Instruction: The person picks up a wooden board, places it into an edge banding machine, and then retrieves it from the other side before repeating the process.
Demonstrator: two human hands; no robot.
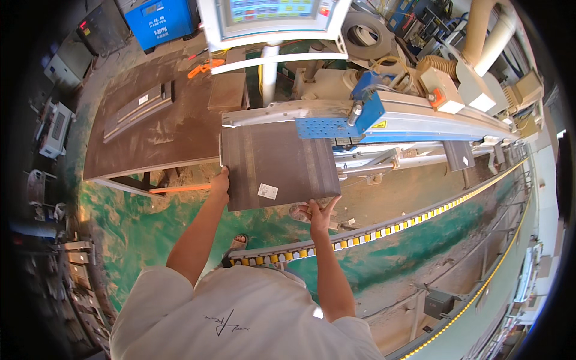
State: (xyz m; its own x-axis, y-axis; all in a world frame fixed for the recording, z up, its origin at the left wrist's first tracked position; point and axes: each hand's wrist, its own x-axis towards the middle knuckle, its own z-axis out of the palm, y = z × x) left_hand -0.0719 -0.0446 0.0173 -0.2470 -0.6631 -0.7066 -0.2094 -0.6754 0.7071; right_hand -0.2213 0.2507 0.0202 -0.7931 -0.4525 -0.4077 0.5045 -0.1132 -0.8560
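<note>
In the head view, the person is holding a dark brown board (277, 163) out flat in front of the body, over the green floor (126, 222). The left hand (220, 183) is gripping the board's near left corner, fingers curled and pressed onto its edge. The right hand (321, 215) is pinching the near right corner, thumb on top and fingers spread underneath. A small white label (267, 191) is sitting on the board near its near edge. The board's far edge is lying just beside the long rail (420, 120) of a saw machine, next to a blue block (345, 123) on that rail. To the far left, a brown table (156, 129) is carrying more dark strips (139, 107). A control screen (273, 15) is hanging at the far side above the machine. A yellow and black cable chain (384, 231) is curving along the floor on the right
</note>
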